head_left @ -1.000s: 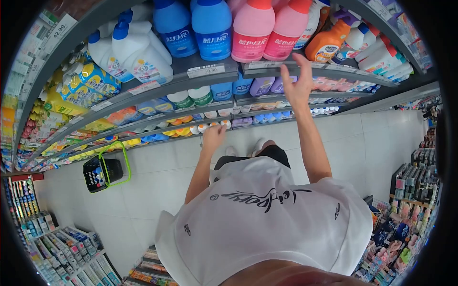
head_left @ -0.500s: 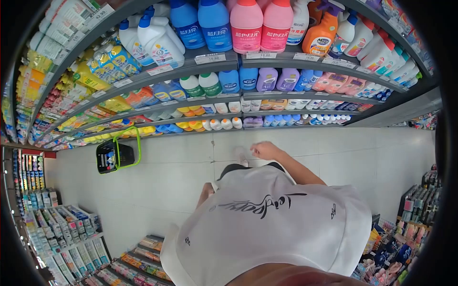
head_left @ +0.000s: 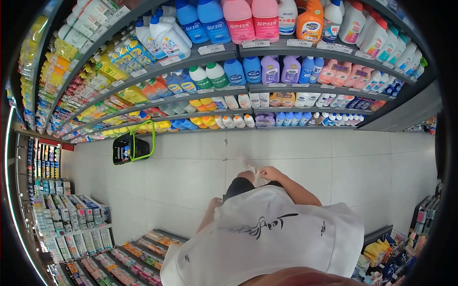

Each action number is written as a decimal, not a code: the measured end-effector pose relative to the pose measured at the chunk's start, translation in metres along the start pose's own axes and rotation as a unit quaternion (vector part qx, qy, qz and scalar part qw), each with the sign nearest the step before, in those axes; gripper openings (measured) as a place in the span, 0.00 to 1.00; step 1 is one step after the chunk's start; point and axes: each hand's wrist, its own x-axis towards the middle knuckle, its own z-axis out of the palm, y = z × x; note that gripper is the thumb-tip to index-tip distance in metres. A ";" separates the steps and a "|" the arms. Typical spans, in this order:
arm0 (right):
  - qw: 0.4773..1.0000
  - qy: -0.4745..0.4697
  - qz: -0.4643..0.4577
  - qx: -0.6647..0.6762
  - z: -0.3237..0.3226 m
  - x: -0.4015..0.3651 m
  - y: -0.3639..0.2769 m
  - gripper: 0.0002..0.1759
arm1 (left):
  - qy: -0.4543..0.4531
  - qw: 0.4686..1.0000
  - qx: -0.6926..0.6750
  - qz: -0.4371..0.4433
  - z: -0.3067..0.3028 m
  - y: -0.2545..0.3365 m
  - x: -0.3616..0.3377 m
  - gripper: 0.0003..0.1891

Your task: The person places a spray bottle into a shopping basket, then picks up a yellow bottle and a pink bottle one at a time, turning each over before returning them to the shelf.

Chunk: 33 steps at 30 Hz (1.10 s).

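Note:
My right hand (head_left: 270,173) hangs in front of my body, above my legs and shoe. Its fingers are curled in, and nothing shows in them. My left hand (head_left: 216,202) is low at my left side, partly covered by my shirt, so its fingers do not show clearly. Neither hand touches the shelves. A black shopping basket (head_left: 125,153) with a bright green handle (head_left: 153,138) stands on the floor ahead to the left, apart from both hands. Some small blue and white items lie in it; their kind cannot be made out.
Curved shelves ahead hold blue bottles (head_left: 213,23), pink bottles (head_left: 265,21), an orange spray bottle (head_left: 310,23) and purple bottles (head_left: 270,70). Boxed goods (head_left: 71,212) stand at the left. Packaged goods (head_left: 136,261) fill a low rack behind me. Pale floor tiles (head_left: 186,176) lie between.
The view has shifted, with shelves and basket now further right in it. My right hand has come lower, closer to my body, and one leg has swung forward. The basket still stands on the floor.

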 end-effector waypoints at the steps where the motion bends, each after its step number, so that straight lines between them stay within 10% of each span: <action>1: 0.992 0.009 0.084 0.097 0.009 -0.007 0.016 0.16 | 0.019 1.000 -0.002 0.018 0.009 -0.022 0.002 0.20; 5: 0.974 0.020 0.212 0.073 0.049 -0.045 0.109 0.14 | 0.069 0.979 -0.189 0.026 0.018 -0.058 -0.006 0.17; 8: 0.935 -0.008 0.354 0.018 0.065 -0.094 0.155 0.15 | 0.159 0.986 -0.032 0.025 0.004 -0.014 -0.031 0.15; 12: 0.954 -0.151 0.146 -0.213 0.065 -0.153 0.179 0.16 | 0.243 0.964 0.101 0.034 -0.017 0.019 -0.015 0.11; 14: 0.895 -0.024 0.413 0.167 0.082 -0.168 0.194 0.13 | 0.248 0.963 0.085 0.063 -0.030 0.039 -0.009 0.11; 17: 0.798 0.021 0.540 0.267 0.075 -0.171 0.163 0.09 | 0.215 0.968 0.061 0.119 -0.050 0.072 0.000 0.11; 22: 0.803 0.017 0.530 0.273 0.069 -0.127 0.133 0.13 | 0.154 0.973 -0.088 0.147 -0.065 0.111 -0.016 0.10; 24: 0.975 -0.130 0.144 -0.111 0.066 -0.097 0.132 0.15 | 0.142 0.968 -0.176 0.112 -0.073 0.102 -0.025 0.10; 26: 0.900 -0.032 0.380 0.212 0.070 -0.047 0.119 0.15 | 0.148 0.974 -0.146 0.094 -0.069 0.069 -0.011 0.09; 33: 0.931 -0.072 0.331 0.138 0.044 0.080 0.005 0.19 | 0.281 0.933 -0.223 0.004 -0.072 -0.056 -0.045 0.12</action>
